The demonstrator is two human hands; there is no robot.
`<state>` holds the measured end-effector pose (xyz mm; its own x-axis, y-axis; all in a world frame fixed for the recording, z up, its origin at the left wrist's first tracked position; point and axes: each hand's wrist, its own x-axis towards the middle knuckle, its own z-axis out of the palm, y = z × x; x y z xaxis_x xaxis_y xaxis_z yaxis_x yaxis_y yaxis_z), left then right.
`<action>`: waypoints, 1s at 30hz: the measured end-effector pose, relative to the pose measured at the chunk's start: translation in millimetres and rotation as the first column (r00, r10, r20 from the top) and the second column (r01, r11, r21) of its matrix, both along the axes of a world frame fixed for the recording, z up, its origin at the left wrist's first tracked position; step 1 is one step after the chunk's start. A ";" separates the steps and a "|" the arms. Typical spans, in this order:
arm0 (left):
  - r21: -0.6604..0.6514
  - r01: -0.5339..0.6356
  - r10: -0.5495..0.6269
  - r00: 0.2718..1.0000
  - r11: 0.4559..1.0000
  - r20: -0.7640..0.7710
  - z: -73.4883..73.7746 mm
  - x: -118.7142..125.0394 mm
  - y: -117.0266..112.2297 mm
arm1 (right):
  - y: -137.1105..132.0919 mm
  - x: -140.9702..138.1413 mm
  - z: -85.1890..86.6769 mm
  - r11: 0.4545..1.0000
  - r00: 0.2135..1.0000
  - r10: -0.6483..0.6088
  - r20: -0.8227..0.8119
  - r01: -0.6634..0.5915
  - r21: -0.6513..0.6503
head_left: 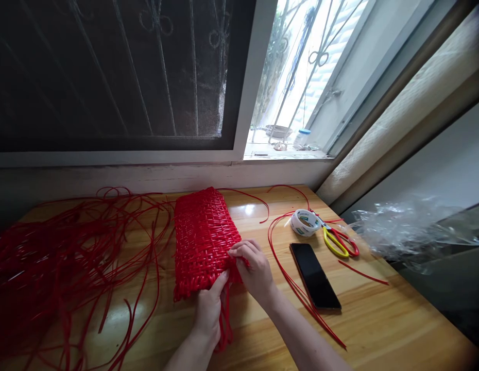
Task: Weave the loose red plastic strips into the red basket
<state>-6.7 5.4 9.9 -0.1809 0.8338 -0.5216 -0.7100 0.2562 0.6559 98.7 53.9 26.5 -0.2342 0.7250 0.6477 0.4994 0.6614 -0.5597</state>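
A red woven basket or bag (204, 237), made of glossy plastic strands, lies on the wooden table in front of me. My left hand (210, 312) grips its near edge, thumb on top and the other fingers hidden beneath. At the near right corner, my right hand (253, 265) has its fingers pinched together against the weave. Whether a single strand sits in that pinch is too small to make out. Loose red strands (224, 330) hang down between my two hands toward the table's front.
A tangled heap of red strands (88, 257) covers the table's left. To the right lie a phone (315, 276), a tape roll (304, 222), scissors with yellow and red handles (340, 243), and cut strands (293, 286). Clear plastic wrap (409, 226) sits beyond the table's right edge.
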 end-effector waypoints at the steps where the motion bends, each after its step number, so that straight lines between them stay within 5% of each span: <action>1: -0.005 0.005 -0.005 1.000 1.000 0.013 0.1 -0.6 -0.6 | -0.1 0.3 0.5 1.000 1.000 0.007 0.009 -0.007 -0.005; 11: 0.048 -0.007 0.003 0.996 0.999 0.084 -3.4 -3.9 -4.2 | -13.8 31.3 -4.6 0.995 0.968 0.062 0.242 -0.042 -0.086; 14: 0.181 0.102 -0.118 0.990 0.978 0.077 -6.8 -15.1 -7.1 | -35.2 35.2 -12.3 0.985 0.991 -0.033 0.129 0.054 -0.165; 18: 0.317 0.312 -0.382 0.905 0.896 0.187 -17.8 -40.2 -9.7 | -49.6 35.0 -21.2 0.982 0.985 0.035 0.166 -0.002 -0.191; 24: 0.233 0.404 -0.448 0.875 0.884 0.185 -27.2 -57.7 -12.3 | -31.3 27.9 -38.9 0.975 0.995 -0.056 0.085 0.073 -0.211; 27: 0.242 0.387 -0.432 0.885 0.890 0.172 -28.1 -55.9 -13.5 | -27.5 22.6 -43.5 0.967 0.996 -0.082 0.038 0.089 -0.239; 30: 0.127 0.237 -0.250 0.962 0.963 0.106 -27.5 -49.7 -13.2 | -29.5 20.3 -42.9 0.968 0.996 -0.091 0.011 0.091 -0.234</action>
<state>-56.4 -7.8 -17.6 0.0932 0.8991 -0.4278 -0.7107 0.3610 0.6038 118.9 24.4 -16.4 -0.1600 0.8749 0.4572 0.5513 0.4634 -0.6938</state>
